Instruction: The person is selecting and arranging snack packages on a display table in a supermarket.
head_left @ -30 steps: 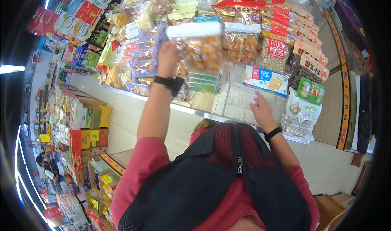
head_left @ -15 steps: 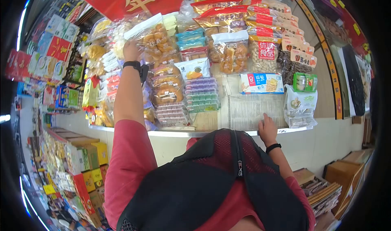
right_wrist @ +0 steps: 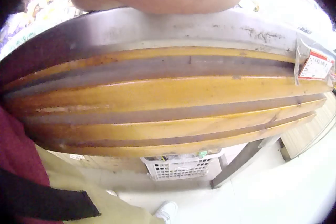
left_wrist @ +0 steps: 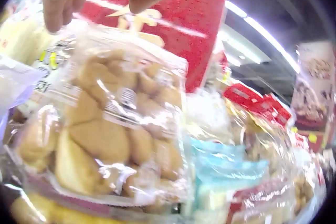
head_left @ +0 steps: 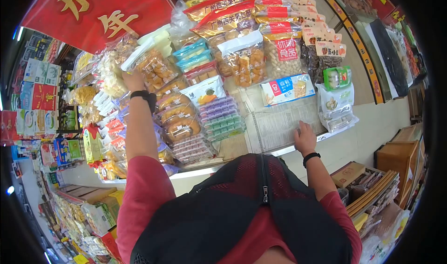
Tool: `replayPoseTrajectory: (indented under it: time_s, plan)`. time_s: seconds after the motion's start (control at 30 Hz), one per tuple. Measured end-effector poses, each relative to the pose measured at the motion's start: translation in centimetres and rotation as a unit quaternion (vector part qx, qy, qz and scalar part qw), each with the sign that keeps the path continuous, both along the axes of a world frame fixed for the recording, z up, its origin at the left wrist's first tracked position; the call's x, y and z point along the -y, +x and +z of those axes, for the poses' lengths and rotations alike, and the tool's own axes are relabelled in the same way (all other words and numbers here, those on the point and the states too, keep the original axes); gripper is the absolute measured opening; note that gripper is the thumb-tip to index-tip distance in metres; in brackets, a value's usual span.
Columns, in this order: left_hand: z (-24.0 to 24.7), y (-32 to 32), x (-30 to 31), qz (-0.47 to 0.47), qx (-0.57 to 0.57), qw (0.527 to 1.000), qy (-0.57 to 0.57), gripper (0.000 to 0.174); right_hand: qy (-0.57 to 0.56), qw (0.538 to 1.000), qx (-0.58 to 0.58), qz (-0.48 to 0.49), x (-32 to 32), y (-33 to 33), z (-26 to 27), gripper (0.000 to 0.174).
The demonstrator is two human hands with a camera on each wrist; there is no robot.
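Many snack bags sit on a shop table (head_left: 274, 126), and one bag of twisted pastries (head_left: 160, 71) is at the left hand (head_left: 134, 81). That bag leans at a slant among the other food, with round bun packs (head_left: 179, 124) near it on the side close to the person and teal packs (head_left: 193, 59) to its right. The left hand's fingers bend over the top of the bag, with the thumb apart from them. I cannot tell if they pinch the plastic or only touch it. The right hand (head_left: 305, 138) holds nothing. Its fingers are loosely bent, and it rests by the metal edge (right_wrist: 210, 27).

A bag that looks much the same (head_left: 244, 61) lies farther right, behind the blue cracker pack (head_left: 288, 89) and beside the peanut bag (head_left: 284, 57).

I think the step in hand is putting the pastry bag in its spot. The next move seems to call for a check that the bag sits well, then a soft letting go, so it does not slide or push its neighbors.
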State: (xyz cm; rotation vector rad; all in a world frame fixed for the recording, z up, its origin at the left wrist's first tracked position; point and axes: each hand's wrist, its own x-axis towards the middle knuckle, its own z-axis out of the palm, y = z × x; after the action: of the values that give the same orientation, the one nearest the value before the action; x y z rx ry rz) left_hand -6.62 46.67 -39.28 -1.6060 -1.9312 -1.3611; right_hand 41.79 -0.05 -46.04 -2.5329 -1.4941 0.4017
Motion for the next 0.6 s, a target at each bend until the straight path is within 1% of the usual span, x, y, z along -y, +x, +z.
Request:
replayPoseTrajectory:
  time_s: [0.03,0.1,0.13,0.17,0.2,0.23,0.27,0.33,0.37,0.43,0.47,0.53,0.57,0.6]
  plan:
    - [6.5,6.4,5.6,-0.088,0.182,0.975,-0.088,0.042,0.003,1.000,0.004,0.000,0.0,0.0,0.0,0.046]
    - [5.4,10.7,7.2,-0.207,0.159,0.954,-0.148,0.038,0.014,1.000,0.002,-0.002,-0.1,-0.1,0.0,0.045]
    - [1.9,11.9,5.7,-0.276,0.077,0.944,-0.163,0.038,0.028,1.000,0.001,-0.003,-0.1,-0.1,0.0,0.045]
    - [-1.5,14.4,5.3,-0.364,0.099,0.916,-0.138,0.040,0.025,1.000,0.002,-0.004,-0.1,0.0,0.0,0.045]
    - [-0.7,17.7,7.1,-0.395,0.183,0.863,-0.255,0.042,0.034,0.999,0.005,-0.001,-0.1,0.0,-0.1,0.044]
    - [0.5,20.9,8.8,-0.418,0.260,0.789,-0.367,0.044,0.042,0.999,0.007,0.000,0.0,0.0,-0.1,0.044]
    - [-1.1,23.0,8.9,-0.441,0.323,0.751,-0.371,0.049,0.042,0.999,0.008,-0.007,0.1,0.0,-0.2,0.044]
    - [-2.4,25.0,7.3,-0.411,0.269,0.734,-0.470,0.049,0.053,0.999,0.010,-0.007,0.1,0.0,-0.3,0.042]
    - [-2.8,25.8,7.2,-0.419,0.263,0.730,-0.471,0.049,0.055,0.998,0.010,-0.017,0.1,0.1,-0.2,0.042]
    - [-3.3,26.9,7.0,-0.416,0.340,0.711,-0.453,0.038,0.083,0.997,-0.001,-0.003,0.2,0.1,-0.1,0.041]
    - [-2.1,27.3,7.5,-0.420,0.335,0.709,-0.456,0.038,0.083,0.996,-0.003,-0.010,0.4,0.0,-0.2,0.041]
    - [0.3,27.5,8.6,-0.368,0.365,0.709,-0.479,0.026,0.105,0.994,0.013,0.001,0.4,0.0,-0.3,0.040]
    - [0.8,27.5,8.9,-0.367,0.366,0.710,-0.477,0.026,0.107,0.994,0.014,0.002,0.4,0.0,-0.3,0.040]
    - [1.2,27.5,9.4,-0.412,0.360,0.707,-0.449,0.025,0.097,0.995,0.008,-0.004,0.4,0.0,-0.2,0.040]
